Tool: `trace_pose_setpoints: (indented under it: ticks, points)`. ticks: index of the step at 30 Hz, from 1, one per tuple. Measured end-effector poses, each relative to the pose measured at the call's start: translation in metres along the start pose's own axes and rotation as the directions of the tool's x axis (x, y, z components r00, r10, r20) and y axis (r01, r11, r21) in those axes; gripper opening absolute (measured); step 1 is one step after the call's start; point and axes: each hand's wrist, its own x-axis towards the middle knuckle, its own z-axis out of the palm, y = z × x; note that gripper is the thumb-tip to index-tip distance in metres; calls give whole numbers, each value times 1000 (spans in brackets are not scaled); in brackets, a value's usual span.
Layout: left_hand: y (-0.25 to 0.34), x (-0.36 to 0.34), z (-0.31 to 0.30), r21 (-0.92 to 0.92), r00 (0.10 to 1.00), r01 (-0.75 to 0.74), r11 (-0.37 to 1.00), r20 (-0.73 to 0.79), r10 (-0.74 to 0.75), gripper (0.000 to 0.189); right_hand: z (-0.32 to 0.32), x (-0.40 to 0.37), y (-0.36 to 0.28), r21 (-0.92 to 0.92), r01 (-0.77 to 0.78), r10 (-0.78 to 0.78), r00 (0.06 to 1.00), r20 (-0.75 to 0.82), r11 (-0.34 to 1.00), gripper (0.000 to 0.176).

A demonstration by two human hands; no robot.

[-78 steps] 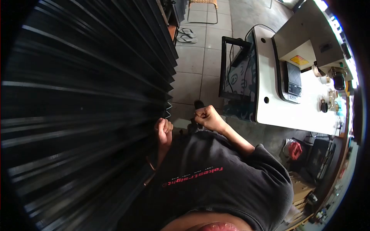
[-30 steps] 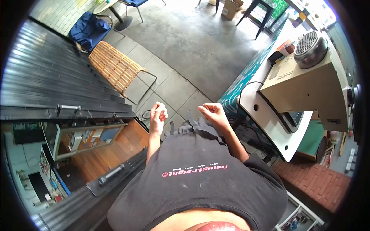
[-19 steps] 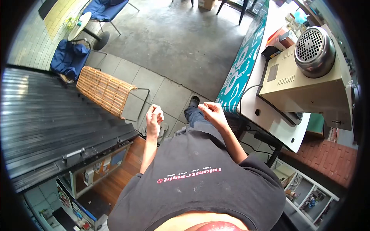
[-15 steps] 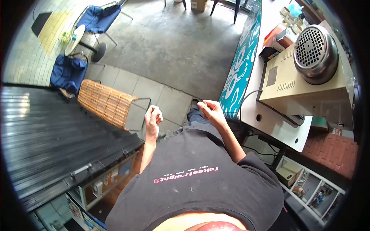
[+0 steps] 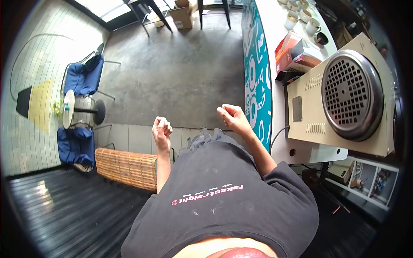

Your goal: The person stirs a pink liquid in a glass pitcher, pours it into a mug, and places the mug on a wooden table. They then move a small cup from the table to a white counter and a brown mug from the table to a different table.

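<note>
My left hand [image 5: 162,133] is raised in front of the dark T-shirt [image 5: 206,185], its fingers curled in a loose fist. Nothing shows in it. Closest to it, lower and to the left, is a slatted wooden bench [image 5: 125,167]. My right hand [image 5: 233,118] is also lifted, with thumb and fingers closed together and no object visible. Beside it stands a counter with a teal patterned front panel [image 5: 257,81]. Neither hand appears to touch anything.
On the counter's white top [image 5: 279,144] sits a large beige machine [image 5: 307,107] with a round metal grille [image 5: 346,92]. Behind it are a red box [image 5: 287,49] and several mugs [image 5: 292,19]. Blue chairs [image 5: 84,77] flank a small round table [image 5: 69,109]. Concrete floor [image 5: 172,73] stretches ahead.
The view has turned left and moved forward. The chairs and bench have shifted down in the picture, and the machine looks bigger. Both hands remain curled in front of the body.
</note>
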Motion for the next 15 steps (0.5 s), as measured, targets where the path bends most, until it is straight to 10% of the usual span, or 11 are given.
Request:
trace_pose_setpoints:
  ticks: [15]
  points:
    - [-5,299,11,38,940,205,978,270,-207,23,6,208,-20,-4,41,-39,911,-410,999,36]
